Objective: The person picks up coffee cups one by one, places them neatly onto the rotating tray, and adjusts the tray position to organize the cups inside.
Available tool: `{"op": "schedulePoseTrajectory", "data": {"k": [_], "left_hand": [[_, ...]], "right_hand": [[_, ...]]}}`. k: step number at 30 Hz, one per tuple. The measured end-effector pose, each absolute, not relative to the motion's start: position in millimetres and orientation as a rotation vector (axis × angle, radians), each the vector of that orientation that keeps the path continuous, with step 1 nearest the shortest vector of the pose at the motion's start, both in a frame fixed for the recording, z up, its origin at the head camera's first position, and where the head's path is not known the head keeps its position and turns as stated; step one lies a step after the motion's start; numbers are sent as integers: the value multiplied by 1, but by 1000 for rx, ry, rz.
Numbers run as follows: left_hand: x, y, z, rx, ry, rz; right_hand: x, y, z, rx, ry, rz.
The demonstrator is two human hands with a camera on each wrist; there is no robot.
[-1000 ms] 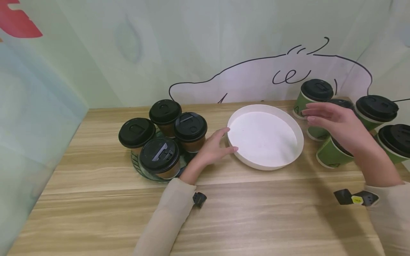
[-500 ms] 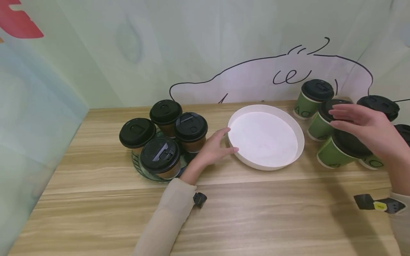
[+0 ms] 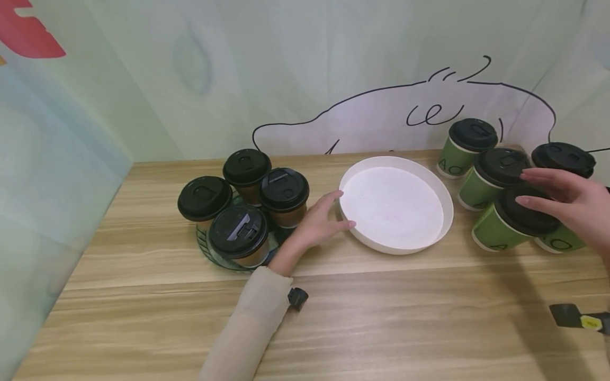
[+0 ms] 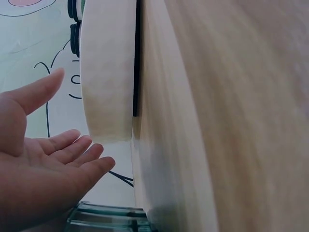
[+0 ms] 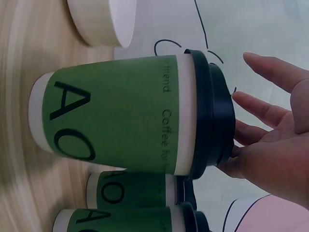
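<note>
A round white shallow tray (image 3: pixel 395 211) rests on the table. At its left rim is my left hand (image 3: pixel 318 221), thumb and fingers spread apart, the fingertips right at the rim. In the left wrist view this hand (image 4: pixel 53 179) shows loosely bent fingers beside the tray's wall (image 4: pixel 108 87). My right hand (image 3: pixel 576 203) hovers over the green paper cups at the right, its fingers apart and holding nothing. The nearest green cup (image 3: pixel 498 230) has a black lid. In the right wrist view the fingers lie close beside a green cup's lid (image 5: pixel 210 113).
Several brown cups with black lids (image 3: pixel 238 233) stand close together on a round greenish ribbed tray (image 3: pixel 209 255) at the left. More green cups (image 3: pixel 454 159) stand at the back right. Behind the wooden table (image 3: pixel 362 317) rises a printed backdrop (image 3: pixel 286 69).
My right hand has moved right and slightly down over the green cups, uncovering more of them. The left hand and the white tray have stayed in place.
</note>
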State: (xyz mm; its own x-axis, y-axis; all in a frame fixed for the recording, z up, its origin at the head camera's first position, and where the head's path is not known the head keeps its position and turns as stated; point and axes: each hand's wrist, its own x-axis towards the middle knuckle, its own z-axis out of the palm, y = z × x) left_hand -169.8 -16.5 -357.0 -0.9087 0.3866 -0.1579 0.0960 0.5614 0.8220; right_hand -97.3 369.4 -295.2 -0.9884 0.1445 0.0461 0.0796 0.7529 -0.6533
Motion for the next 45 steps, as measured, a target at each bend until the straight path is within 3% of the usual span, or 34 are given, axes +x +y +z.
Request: {"op": "schedulePoseTrajectory", "data": {"k": [18, 26, 34, 45], "left_hand": [[-169, -16, -357, 395, 2483, 1264], [-170, -16, -357, 400, 2484, 1263], [-170, -16, -358, 414, 2486, 1268], [-169, -16, -356, 418, 2484, 1266]], "right_hand": [[-91, 372, -303, -295, -2911, 1073], [-99, 400, -331, -352, -2912, 996], [-93, 386, -318, -301, -2927, 1042], [-128, 482, -402, -297, -2936, 964]]}}
